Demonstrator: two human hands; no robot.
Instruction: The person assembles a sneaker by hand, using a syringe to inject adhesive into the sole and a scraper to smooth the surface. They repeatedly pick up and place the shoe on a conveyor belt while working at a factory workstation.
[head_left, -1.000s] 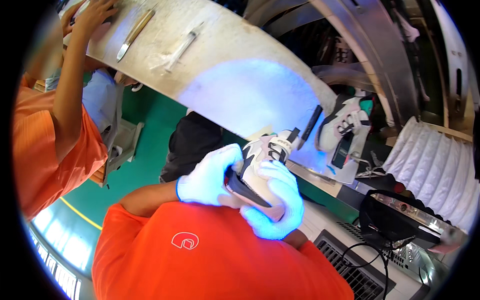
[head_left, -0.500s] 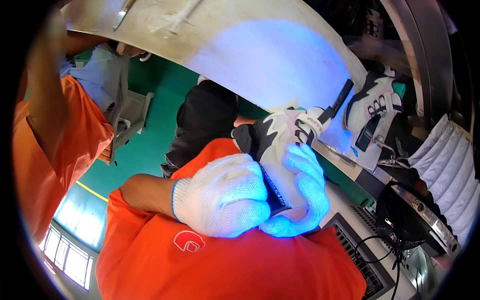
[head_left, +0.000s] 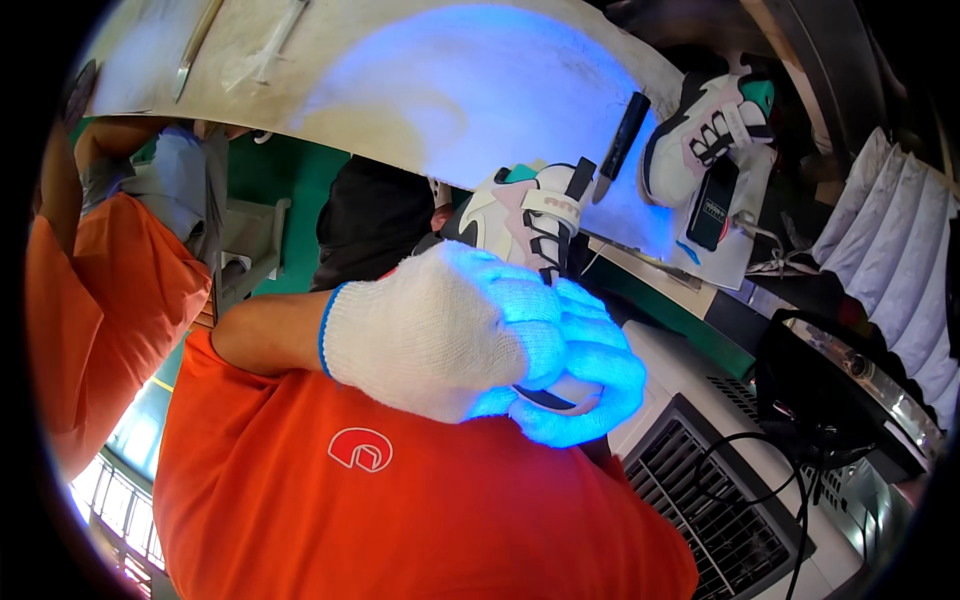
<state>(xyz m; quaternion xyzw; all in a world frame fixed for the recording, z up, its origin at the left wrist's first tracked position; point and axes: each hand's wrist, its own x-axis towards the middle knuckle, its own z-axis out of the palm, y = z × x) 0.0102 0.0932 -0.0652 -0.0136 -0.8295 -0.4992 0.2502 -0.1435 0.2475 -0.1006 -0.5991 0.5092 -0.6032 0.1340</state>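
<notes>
2 gloved hands meet over 1 sneaker just below the table's near edge. The left hand, in a white knit glove with a blue cuff, is curled over the shoe's lower part, its knuckles turned toward the camera. The right hand, its glove lit bright blue, lies just under and beside the left, fingers wrapped around the sole end, where a dark strip of sole shows between them. Both hands are clenched on the sneaker, and they touch each other. The sneaker is white with pink panels, a teal patch and black straps; its upper part sticks up above the hands, against the table's edge.

A pale table curves across the top, washed in blue light near its middle. On it, to the right, lies a 2nd shoe of the same colours, well apart from the held one. A black pen-like tool lies tilted between the 2 shoes, and a small black device sits just below the 2nd shoe. At the far left of the table rest a knife-like blade and a pale tool.

An orange shirt fills the lower middle. At the left a co-worker's orange sleeve comes in, the arm reaching up toward the table's end. At the lower right stands a white vented unit with a black cable across it.
</notes>
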